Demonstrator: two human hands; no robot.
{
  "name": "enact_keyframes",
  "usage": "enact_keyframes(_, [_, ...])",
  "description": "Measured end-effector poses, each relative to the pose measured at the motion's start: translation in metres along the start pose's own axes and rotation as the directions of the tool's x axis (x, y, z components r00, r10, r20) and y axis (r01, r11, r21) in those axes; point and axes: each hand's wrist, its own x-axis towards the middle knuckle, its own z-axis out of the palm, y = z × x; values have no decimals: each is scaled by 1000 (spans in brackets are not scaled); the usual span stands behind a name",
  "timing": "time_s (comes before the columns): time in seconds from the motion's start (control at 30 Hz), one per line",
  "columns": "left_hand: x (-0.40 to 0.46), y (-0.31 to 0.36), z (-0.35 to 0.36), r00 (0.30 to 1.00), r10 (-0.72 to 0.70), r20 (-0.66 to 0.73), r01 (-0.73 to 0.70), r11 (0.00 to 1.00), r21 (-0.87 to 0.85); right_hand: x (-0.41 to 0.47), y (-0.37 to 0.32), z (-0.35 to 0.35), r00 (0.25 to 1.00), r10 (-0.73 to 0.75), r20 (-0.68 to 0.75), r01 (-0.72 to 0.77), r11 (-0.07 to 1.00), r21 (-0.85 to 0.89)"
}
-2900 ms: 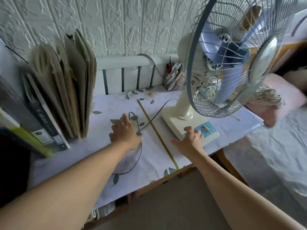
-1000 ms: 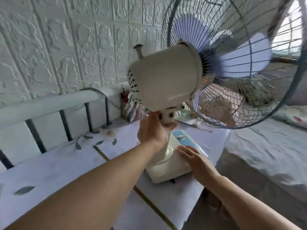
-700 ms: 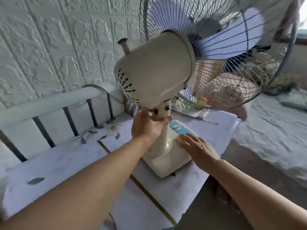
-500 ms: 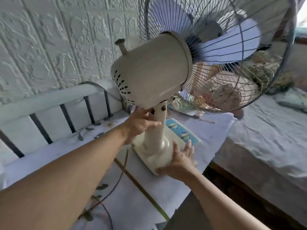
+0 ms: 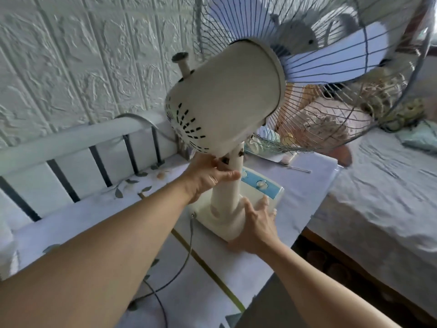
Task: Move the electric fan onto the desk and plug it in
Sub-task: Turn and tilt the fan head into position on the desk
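Steadying electric fan (image 5: 224, 102) on desk (image 5: 314, 171) near bed-side edge: left hand (image 5: 208, 176) closed round neck, right hand (image 5: 256, 223) spread against base corner; best to turn slowly, base flat, clear of cord (image 5: 189, 254) and edge

Soft daylight from the upper right, mild motion blur throughout, wide-angle bending at the edges.

Electric fan (image 5: 224, 102) stands on the desk (image 5: 314, 176), cream base near the right edge. Left hand (image 5: 208, 176) grips the neck under the motor housing; right hand (image 5: 256, 223) presses the base's near corner. Cord (image 5: 186, 254) trails across the desk.
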Motion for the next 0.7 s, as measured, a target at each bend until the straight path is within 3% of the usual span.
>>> enact_keyframes(0.17, [0, -2, 27, 976, -9, -219, 21, 999, 49, 11, 23, -15, 989, -141, 36, 143, 986, -80])
enact_keyframes(0.4, [-7, 5, 64, 866, 59, -497, 66, 971, 231, 32, 51, -46, 930, -310, 196, 335, 935, -112])
enact_keyframes(0.7, [-9, 9, 70, 826, 53, -561, 120, 957, 266, 38, 51, -50, 911, -334, 241, 371, 920, -128])
